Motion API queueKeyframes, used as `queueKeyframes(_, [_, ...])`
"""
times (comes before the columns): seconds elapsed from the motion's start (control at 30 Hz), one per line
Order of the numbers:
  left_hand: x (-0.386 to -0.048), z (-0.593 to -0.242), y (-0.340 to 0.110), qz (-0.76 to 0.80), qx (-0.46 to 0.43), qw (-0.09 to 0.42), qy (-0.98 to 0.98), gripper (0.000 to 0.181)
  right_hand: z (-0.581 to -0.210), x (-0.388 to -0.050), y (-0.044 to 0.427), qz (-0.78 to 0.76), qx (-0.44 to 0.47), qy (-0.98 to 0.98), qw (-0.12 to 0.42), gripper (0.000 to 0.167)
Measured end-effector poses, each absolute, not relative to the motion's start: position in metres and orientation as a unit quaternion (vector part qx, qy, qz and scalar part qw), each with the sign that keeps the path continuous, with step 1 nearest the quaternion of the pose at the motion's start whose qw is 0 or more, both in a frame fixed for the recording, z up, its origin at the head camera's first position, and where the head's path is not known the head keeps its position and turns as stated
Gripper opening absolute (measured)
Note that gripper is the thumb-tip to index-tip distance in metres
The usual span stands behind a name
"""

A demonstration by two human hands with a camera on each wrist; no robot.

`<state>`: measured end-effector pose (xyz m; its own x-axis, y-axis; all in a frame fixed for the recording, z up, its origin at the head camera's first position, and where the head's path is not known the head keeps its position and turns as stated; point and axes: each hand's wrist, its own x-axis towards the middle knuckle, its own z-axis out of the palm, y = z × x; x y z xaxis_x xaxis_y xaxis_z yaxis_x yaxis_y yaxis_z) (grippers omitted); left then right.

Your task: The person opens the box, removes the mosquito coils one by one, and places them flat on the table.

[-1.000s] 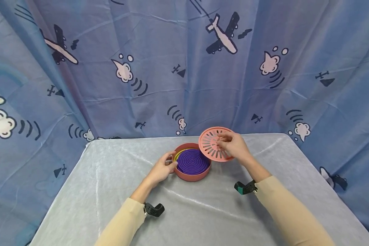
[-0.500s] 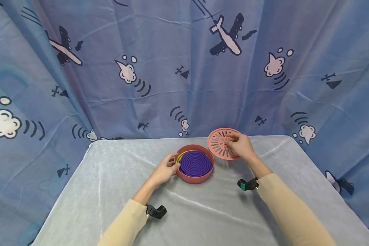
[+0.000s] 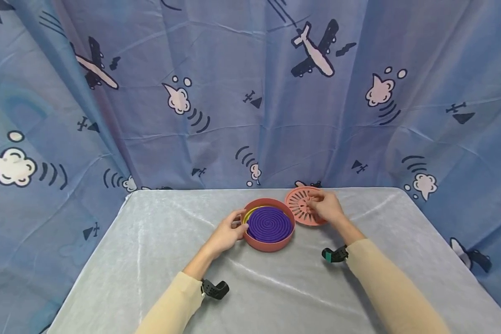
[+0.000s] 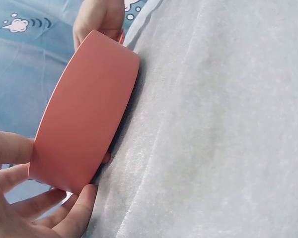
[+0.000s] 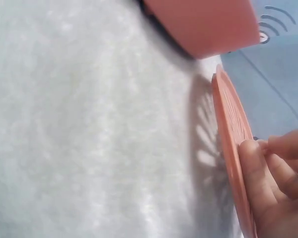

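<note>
A round reddish-pink mosquito coil box (image 3: 267, 246) stands uncovered on the cloth. In it lies a purple mosquito coil (image 3: 269, 224), with a yellow edge (image 3: 250, 213) showing under it at the left. My left hand (image 3: 225, 235) holds the box by its left side; in the left wrist view its fingers (image 4: 79, 210) bend around the outer wall. To the right of the box, my right hand (image 3: 326, 208) pinches the middle of the slotted pink lid (image 3: 297, 202). The right wrist view shows the lid (image 5: 228, 119) low over the cloth, tilted, with its slotted shadow beneath.
A pale grey cloth (image 3: 171, 241) covers the table. Behind its far edge hangs a blue curtain (image 3: 217, 93) printed with planes and clouds, which also runs along both sides. Black wrist mounts sit on the left wrist (image 3: 215, 289) and right wrist (image 3: 335, 254).
My right hand has carried the lid rightward off the box and lowered it toward the cloth. My left hand keeps its hold on the box. The head view has shifted slightly.
</note>
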<state>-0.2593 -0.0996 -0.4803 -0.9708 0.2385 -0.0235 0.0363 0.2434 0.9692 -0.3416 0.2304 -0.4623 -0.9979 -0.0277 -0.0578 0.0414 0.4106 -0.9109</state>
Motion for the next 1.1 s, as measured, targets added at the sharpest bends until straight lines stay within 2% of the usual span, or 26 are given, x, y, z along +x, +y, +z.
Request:
queueKeyframes(0.33, [-0.256,-0.476,-0.098,0.607,0.079,0.090,0.786,0.049,-0.470,-0.340,0.230,-0.547,-0.007,0.836,0.044,0.042])
queueKeyframes(0.67, [-0.256,-0.478,-0.099,0.607,0.077,0.082,0.787,0.049,-0.452,-0.329,0.233,-0.415,-0.033,0.909,-0.032,0.034])
queueKeyframes(0.93, [-0.257,-0.478,-0.100,0.611,0.074,0.082,0.784,0.049,-0.427,-0.317,0.220,-0.432,-0.053,0.900,-0.033,0.030])
queueKeyframes(1.1, [-0.256,-0.478,-0.099,0.610,0.076,0.085,0.784,0.049,-0.417,-0.307,0.209,-0.462,-0.069,0.884,-0.013,0.030])
